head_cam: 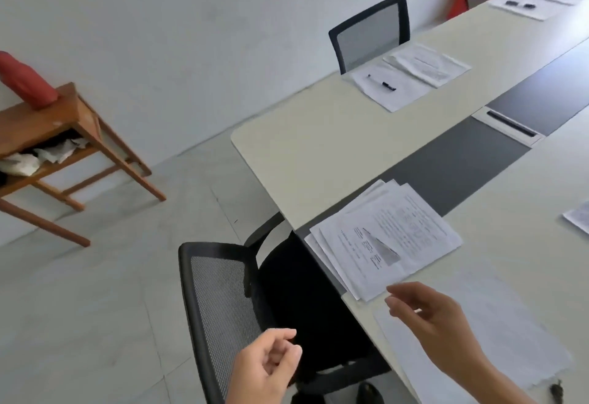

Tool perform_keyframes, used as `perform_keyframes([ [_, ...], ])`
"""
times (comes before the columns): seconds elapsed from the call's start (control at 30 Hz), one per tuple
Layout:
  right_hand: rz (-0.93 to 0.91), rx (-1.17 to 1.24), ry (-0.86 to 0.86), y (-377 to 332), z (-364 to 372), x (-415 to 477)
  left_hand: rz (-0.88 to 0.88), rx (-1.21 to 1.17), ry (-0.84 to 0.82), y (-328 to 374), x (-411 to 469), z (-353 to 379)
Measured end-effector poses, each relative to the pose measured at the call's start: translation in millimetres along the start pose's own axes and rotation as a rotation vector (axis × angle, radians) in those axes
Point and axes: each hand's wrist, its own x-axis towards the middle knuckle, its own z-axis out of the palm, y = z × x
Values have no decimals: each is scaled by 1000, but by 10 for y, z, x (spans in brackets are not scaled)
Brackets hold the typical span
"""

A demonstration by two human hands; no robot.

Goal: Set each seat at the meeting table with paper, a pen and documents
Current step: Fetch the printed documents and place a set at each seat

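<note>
A fanned stack of printed documents [387, 238] lies at the table's near corner, overhanging the edge slightly. Blank white paper [510, 333] lies just to its right, under my right forearm. My right hand [424, 311] hovers above the table edge between the two, fingers apart and holding nothing. My left hand [267, 368] is off the table, over the black mesh chair [223, 301], fingers loosely curled and empty. At the far seat lie a blank sheet with a black pen [382, 82] on it and a document [427, 64] beside it.
The cream meeting table [318, 155] has a dark centre strip with a cable hatch [510, 128]. A second mesh chair [371, 31] stands at the far seat. Another set place [522, 5] lies further along. A wooden side table [63, 148] with a red roll stands left.
</note>
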Motion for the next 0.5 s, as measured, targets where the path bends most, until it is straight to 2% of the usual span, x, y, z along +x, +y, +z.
perform_keyframes([
  [0.23,140,27,216,-7,229,44,67,141,-226,227,1139,-296],
  [0.5,246,-91,285,167,234,299,145,261,-393,577,2006,225],
])
